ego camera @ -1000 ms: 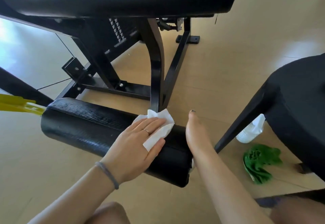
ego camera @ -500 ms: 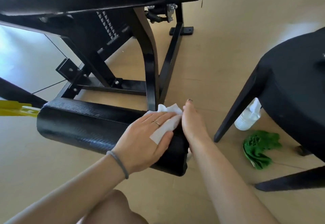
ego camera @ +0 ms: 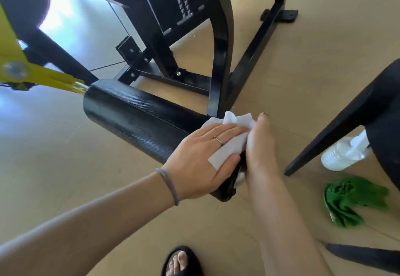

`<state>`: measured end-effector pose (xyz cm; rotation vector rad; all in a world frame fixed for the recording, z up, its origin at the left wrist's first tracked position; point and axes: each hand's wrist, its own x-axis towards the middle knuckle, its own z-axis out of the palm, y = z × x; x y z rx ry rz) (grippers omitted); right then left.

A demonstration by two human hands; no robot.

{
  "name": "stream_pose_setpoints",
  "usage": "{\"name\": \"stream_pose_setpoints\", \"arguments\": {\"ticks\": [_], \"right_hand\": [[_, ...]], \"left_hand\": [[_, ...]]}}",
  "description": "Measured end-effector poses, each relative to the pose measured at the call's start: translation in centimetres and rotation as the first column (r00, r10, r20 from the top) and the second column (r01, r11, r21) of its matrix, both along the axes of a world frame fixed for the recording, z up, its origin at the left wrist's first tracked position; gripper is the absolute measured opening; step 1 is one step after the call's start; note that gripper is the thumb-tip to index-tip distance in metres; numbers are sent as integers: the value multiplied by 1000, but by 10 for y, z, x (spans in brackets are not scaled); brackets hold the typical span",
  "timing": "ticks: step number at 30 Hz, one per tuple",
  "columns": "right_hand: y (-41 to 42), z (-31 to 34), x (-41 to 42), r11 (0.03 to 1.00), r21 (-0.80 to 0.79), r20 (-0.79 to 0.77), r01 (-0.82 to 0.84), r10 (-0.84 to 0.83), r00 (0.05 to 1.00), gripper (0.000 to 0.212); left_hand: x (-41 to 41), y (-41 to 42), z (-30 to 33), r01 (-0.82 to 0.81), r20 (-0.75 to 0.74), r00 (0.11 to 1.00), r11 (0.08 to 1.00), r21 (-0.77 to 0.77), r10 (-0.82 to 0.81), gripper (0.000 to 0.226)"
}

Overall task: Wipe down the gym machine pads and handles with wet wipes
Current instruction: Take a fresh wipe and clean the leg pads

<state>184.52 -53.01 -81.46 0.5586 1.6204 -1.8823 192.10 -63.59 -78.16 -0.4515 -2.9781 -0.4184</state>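
Across the middle of the frame lies the black roller pad (ego camera: 138, 119), running from the yellow arm (ego camera: 43, 76) at the left edge down toward the lower centre. My left hand (ego camera: 203, 156) lies flat on top of the pad's near end, fingers straight and together, pressing a white wet wipe (ego camera: 227, 145) against the textured cover; part of the wipe sticks out past my fingertips and part shows between my thumb and forefinger. My right hand (ego camera: 259, 145) stands edge-on just right of the pad's end, touching the crumpled end of the wipe; from this angle I cannot tell whether its fingers pinch the wipe or only rest against it. A thin grey band (ego camera: 168, 184) circles my left wrist and a ring sits on one finger.

Behind the pad, in the upper centre, the black machine frame (ego camera: 220, 48) stands on the tan floor (ego camera: 324, 37). At the right edge a black stool (ego camera: 357, 111) slants into view, with a clear spray bottle (ego camera: 342, 154) lying beneath it and a crumpled green cloth (ego camera: 350, 200) on the floor just below the bottle. At the bottom centre my foot in a black sandal (ego camera: 181, 260) shows
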Motion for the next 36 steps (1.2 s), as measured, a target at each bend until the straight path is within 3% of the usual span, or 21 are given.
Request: {"name": "stream_pose_setpoints", "arguments": {"ticks": [2, 6, 8, 10, 14, 17, 19, 21, 24, 27, 28, 30, 33, 35, 36], "right_hand": [[2, -1, -1, 999, 41, -59, -26, 28, 998, 53], [4, 6, 6, 992, 99, -158, -83, 98, 983, 46], [3, 13, 6, 991, 114, -180, -75, 94, 979, 42], [2, 14, 4, 988, 147, -197, -39, 68, 978, 41], [-6, 10, 3, 979, 200, -212, 31, 12, 977, 48], [-8, 12, 4, 977, 207, -178, 58, -21, 984, 49], [-5, 11, 5, 971, 230, -219, 69, -18, 976, 46], [-4, 14, 9, 969, 242, -249, 50, 13, 968, 44], [-11, 17, 20, 937, 344, -352, 67, 62, 934, 40], [-23, 15, 35, 849, 509, -516, 142, 170, 839, 43], [-26, 13, 38, 821, 541, -560, 179, 193, 806, 42], [-30, 11, 39, 759, 609, -604, 231, 254, 756, 43], [-37, 15, 36, 574, 782, -555, 244, 462, 691, 52], [-46, 20, 41, 408, 885, -447, 225, 606, 659, 61], [-52, 22, 45, 327, 919, -390, 222, 654, 649, 66]], "left_hand": [[4, -22, 0, -69, 15, 998, 997, 30, 69, 46], [13, -88, -3, -421, -61, 903, 905, 60, 425, 43], [13, -99, -2, -465, -69, 883, 885, 13, 465, 43], [10, -82, 2, -410, -42, 911, 912, 16, 410, 44], [11, -20, -6, -29, 14, 999, 998, -61, 30, 51], [5, -21, -6, 36, 8, 999, 999, -33, -36, 51], [5, -47, -4, -38, -24, 999, 999, 15, 38, 47], [10, -92, -4, -221, -92, 970, 974, 41, 224, 42], [12, -172, -8, -469, -115, 879, 883, -32, 463, 45], [8, -214, -8, -711, -44, 696, 696, 104, 717, 56], [7, -210, -9, -723, -36, 681, 679, 129, 732, 60], [13, -182, -11, -610, -66, 786, 788, 84, 615, 61], [27, -127, -11, -262, -80, 962, 965, 8, 262, 55], [27, -123, -11, -134, -95, 986, 991, 17, 135, 50], [22, -138, -12, -153, -100, 982, 986, 58, 159, 48]]}}
